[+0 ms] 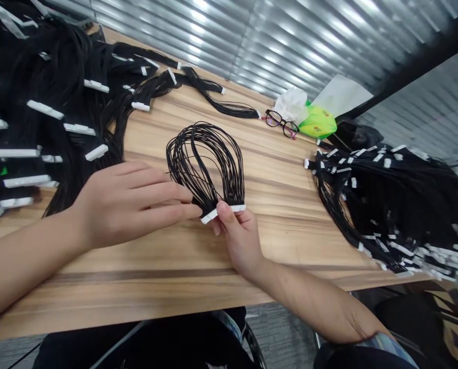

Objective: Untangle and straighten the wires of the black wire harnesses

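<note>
Our dark trousers (144,348) are closest, just below the edge of a wood-grain table (275,277). In the head view, our right hand (240,238) pinches a white connector (223,212) between thumb and fingers, and a loop of black wires (206,164) rises from it above the tabletop. Our left hand (129,205) is open, its straight fingers reaching the wires beside the connector. A heap of black wire harnesses (52,102) lies to our left, and another heap (390,200) to our right. Farther off are eyeglasses (280,123), tissue (290,105) and a green pouch (317,122).
</note>
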The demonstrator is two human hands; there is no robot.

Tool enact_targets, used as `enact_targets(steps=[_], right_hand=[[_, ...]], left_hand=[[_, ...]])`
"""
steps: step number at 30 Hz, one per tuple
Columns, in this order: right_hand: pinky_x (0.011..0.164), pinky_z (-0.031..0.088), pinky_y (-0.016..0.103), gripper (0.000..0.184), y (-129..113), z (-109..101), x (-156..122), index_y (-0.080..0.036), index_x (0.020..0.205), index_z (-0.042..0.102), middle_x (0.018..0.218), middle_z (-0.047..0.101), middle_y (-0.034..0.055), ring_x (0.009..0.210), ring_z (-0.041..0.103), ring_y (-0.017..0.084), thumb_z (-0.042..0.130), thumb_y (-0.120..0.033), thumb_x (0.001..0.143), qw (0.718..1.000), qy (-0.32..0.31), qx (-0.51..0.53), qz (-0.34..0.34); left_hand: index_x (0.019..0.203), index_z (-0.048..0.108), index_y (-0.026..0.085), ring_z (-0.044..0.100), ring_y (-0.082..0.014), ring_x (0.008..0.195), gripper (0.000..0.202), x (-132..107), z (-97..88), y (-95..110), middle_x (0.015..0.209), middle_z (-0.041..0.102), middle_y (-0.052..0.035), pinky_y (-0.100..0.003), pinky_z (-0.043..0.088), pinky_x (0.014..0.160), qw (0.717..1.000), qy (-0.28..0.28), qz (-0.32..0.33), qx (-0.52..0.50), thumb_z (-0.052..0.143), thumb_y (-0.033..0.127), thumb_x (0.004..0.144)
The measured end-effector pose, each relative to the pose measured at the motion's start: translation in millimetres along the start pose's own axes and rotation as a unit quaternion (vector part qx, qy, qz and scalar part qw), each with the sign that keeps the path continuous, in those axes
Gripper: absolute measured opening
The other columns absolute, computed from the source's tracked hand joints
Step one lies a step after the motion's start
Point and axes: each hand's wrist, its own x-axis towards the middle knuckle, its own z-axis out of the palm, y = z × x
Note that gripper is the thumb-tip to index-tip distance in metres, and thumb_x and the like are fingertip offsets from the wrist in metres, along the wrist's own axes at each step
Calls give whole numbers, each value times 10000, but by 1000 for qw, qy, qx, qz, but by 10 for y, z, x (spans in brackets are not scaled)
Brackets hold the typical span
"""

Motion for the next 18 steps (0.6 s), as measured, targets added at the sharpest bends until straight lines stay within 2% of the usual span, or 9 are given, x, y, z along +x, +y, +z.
enact_targets(steps=[4,12,16,18], right_hand=[[530,381,246,426,-9,-9,-9,-198,622,607,562,516,-51,523,432,81,791,-510,846,1000,1,-13,14],[532,382,252,432,-4,-5,0,-202,616,593,560,513,-52,524,425,83,783,-515,845,1000,2,-11,21],[540,377,256,459,-21,-5,-7,-204,596,578,544,509,-54,525,423,83,760,-533,859,999,1,-32,16],[553,382,261,465,-34,-10,-9,-204,582,570,542,516,-49,531,435,85,748,-520,874,999,-1,-51,12]], left_hand=[[1125,718,234,652,-141,840,254,7,22,3,1016,772,25,-291,488,726,1000,-6,14,-13,489,164,1042],[1119,696,224,645,-117,825,293,49,29,7,1006,751,37,-273,491,734,999,-7,36,6,415,159,1068],[975,666,204,633,-127,761,198,168,63,5,886,726,29,-275,482,676,998,-35,40,28,487,212,1061],[867,629,209,608,-138,708,231,226,48,-17,842,709,19,-293,472,650,997,-40,42,41,505,260,1055]])
